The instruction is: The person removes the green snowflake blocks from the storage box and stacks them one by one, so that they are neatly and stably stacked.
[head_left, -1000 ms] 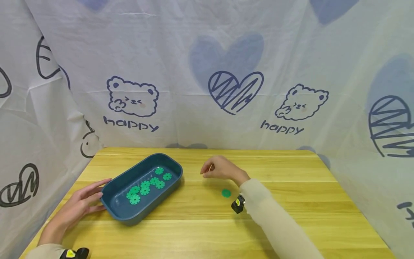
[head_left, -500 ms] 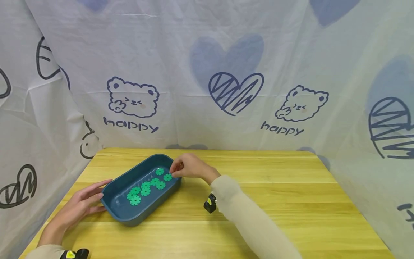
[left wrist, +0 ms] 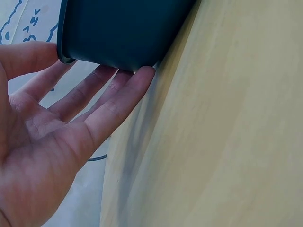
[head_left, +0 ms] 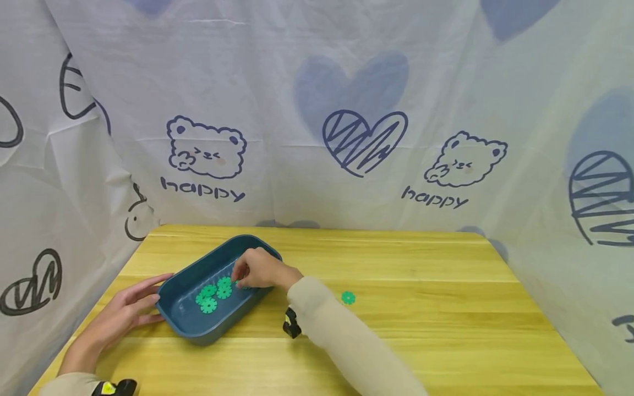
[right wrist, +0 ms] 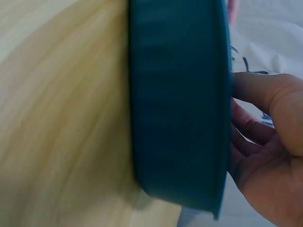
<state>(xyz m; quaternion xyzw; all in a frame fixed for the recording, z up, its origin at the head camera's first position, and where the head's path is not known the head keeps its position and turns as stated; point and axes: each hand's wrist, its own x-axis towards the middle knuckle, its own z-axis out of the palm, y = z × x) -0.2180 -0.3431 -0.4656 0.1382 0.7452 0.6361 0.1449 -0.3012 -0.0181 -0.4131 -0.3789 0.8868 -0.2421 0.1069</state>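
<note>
Above the inside of a dark blue tray [head_left: 234,322], the right hand [head_left: 262,268] is held palm down with its fingers bent and the tips brought together; whether anything is pinched between them cannot be told. By the left hand [head_left: 121,312], the tray's left end is touched with spread, only slightly bent fingers, and no full grip is taken. On the tray's floor, green notched discs [head_left: 208,305] are gathered in a loose, partly overlapping cluster; part of the floor is hidden by the right hand. To the right of the tray, well apart from it, a lone green disc [head_left: 348,297] is laid flat on the wooden table [head_left: 446,324]. Both forearms are covered by cream sleeves [head_left: 346,341], and at each wrist a small black device [head_left: 291,323] is worn. Behind the table, a white cloth [head_left: 277,82] printed with hearts, bears and the word "happy" is hung.
</note>
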